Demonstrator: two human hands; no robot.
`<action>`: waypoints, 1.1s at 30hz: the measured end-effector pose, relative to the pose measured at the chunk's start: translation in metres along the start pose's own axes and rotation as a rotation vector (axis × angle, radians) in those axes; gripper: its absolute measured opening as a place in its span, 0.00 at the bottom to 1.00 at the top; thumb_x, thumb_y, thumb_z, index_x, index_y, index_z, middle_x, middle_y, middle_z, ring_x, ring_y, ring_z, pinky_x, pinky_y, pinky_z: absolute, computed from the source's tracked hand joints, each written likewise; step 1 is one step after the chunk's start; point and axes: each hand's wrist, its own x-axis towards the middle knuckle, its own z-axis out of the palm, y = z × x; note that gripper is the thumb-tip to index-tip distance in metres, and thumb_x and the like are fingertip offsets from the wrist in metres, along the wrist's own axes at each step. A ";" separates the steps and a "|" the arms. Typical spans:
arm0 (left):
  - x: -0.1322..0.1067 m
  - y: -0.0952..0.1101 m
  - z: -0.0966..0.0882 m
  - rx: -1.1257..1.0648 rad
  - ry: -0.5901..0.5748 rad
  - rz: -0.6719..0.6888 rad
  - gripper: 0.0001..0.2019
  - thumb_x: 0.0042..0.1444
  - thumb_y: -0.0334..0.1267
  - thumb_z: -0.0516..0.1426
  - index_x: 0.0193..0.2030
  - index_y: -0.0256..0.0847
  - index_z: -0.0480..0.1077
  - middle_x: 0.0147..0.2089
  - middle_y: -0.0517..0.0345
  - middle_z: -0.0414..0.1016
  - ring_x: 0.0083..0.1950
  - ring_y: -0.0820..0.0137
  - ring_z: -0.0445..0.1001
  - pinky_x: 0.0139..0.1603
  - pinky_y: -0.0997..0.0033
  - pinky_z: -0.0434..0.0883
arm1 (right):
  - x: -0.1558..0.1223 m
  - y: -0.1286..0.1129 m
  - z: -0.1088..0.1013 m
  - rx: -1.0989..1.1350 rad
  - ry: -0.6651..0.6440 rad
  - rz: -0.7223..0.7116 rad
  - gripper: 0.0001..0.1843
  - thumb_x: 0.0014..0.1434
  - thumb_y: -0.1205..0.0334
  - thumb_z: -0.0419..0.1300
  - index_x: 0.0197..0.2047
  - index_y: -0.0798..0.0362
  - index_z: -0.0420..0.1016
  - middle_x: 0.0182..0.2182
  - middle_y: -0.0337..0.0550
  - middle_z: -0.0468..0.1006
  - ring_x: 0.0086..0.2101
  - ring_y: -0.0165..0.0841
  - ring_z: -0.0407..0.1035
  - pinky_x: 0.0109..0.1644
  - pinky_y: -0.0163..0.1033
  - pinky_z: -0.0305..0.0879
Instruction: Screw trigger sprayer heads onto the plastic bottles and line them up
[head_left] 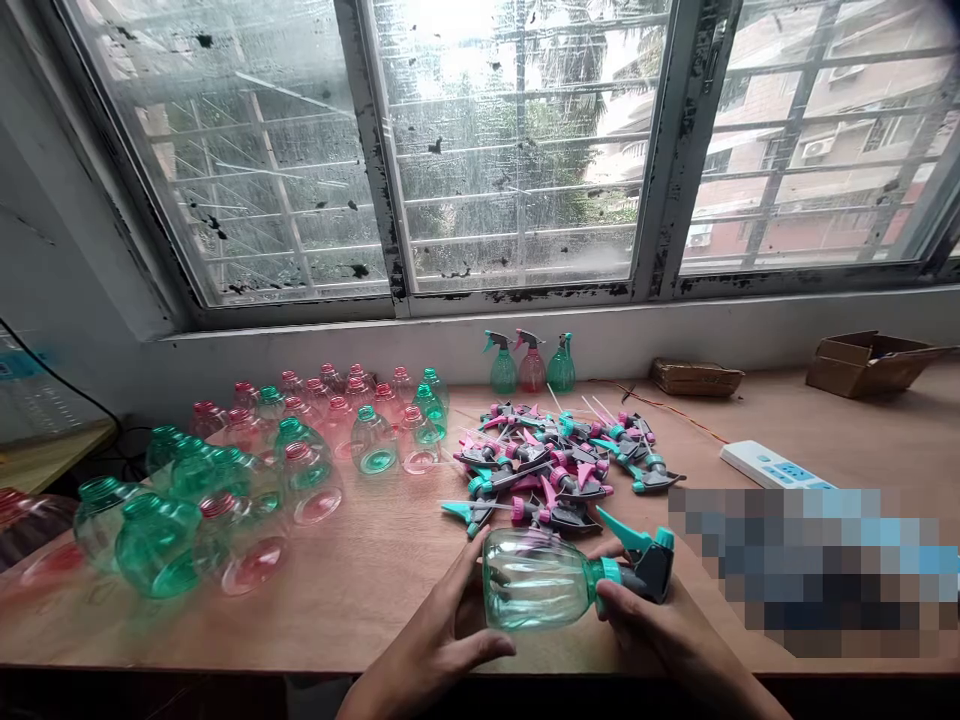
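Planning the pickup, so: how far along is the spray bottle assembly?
Done: three capped bottles stand at the back. In hand: the left hand steadies a green bottle while the right hand grips its spray head. Still to do: many open bottles and a pile of spray heads.

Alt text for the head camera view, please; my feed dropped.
Two bare hands hold a green bottle on its side over a wooden table: the left hand cups its base, the right hand grips the teal trigger head at its neck. Behind lie a pile of loose trigger heads and, to the left, empty pink and green bottles.
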 end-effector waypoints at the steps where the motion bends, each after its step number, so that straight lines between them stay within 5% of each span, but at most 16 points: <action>1: 0.000 -0.001 -0.001 0.040 0.013 -0.004 0.50 0.55 0.33 0.68 0.77 0.56 0.43 0.80 0.56 0.49 0.80 0.49 0.43 0.78 0.45 0.48 | 0.000 0.000 0.000 0.005 -0.004 -0.001 0.25 0.54 0.44 0.73 0.46 0.51 0.73 0.22 0.36 0.79 0.21 0.29 0.65 0.26 0.36 0.55; 3: -0.001 -0.003 -0.001 0.108 0.033 0.004 0.52 0.54 0.31 0.68 0.77 0.58 0.42 0.80 0.57 0.47 0.80 0.49 0.41 0.78 0.45 0.49 | 0.000 0.000 0.000 0.009 -0.015 -0.008 0.25 0.54 0.44 0.73 0.46 0.51 0.73 0.22 0.36 0.78 0.20 0.28 0.64 0.26 0.35 0.53; 6: -0.001 -0.006 0.000 0.118 0.033 0.043 0.53 0.57 0.30 0.67 0.77 0.62 0.36 0.81 0.58 0.43 0.78 0.50 0.51 0.76 0.48 0.57 | 0.001 -0.001 0.000 0.008 -0.026 -0.015 0.24 0.55 0.43 0.72 0.45 0.50 0.73 0.22 0.36 0.78 0.19 0.27 0.63 0.25 0.34 0.51; 11: -0.001 -0.004 0.002 0.086 -0.008 0.060 0.56 0.58 0.29 0.65 0.77 0.62 0.28 0.80 0.57 0.49 0.75 0.54 0.61 0.76 0.50 0.59 | 0.001 0.000 -0.001 0.007 -0.028 -0.010 0.23 0.55 0.44 0.72 0.44 0.50 0.73 0.22 0.36 0.79 0.20 0.27 0.64 0.26 0.34 0.52; 17: -0.002 0.002 0.001 0.153 0.059 -0.007 0.50 0.55 0.33 0.68 0.77 0.57 0.44 0.81 0.60 0.43 0.80 0.50 0.45 0.79 0.48 0.46 | 0.001 0.002 -0.001 0.001 -0.025 0.009 0.25 0.55 0.43 0.72 0.46 0.51 0.72 0.23 0.36 0.78 0.20 0.28 0.64 0.25 0.34 0.54; 26: -0.001 0.008 0.006 0.021 -0.001 0.016 0.58 0.54 0.25 0.65 0.77 0.63 0.31 0.81 0.60 0.45 0.76 0.53 0.56 0.75 0.50 0.59 | 0.002 0.003 -0.001 0.033 -0.028 -0.013 0.25 0.55 0.43 0.72 0.46 0.50 0.73 0.22 0.35 0.78 0.20 0.27 0.61 0.25 0.34 0.51; 33: -0.001 0.009 0.003 0.036 -0.039 0.011 0.50 0.58 0.32 0.65 0.78 0.58 0.38 0.80 0.58 0.48 0.74 0.52 0.61 0.76 0.49 0.57 | 0.001 0.002 -0.001 0.006 -0.006 -0.012 0.24 0.55 0.43 0.72 0.46 0.50 0.73 0.22 0.35 0.79 0.20 0.28 0.63 0.25 0.34 0.54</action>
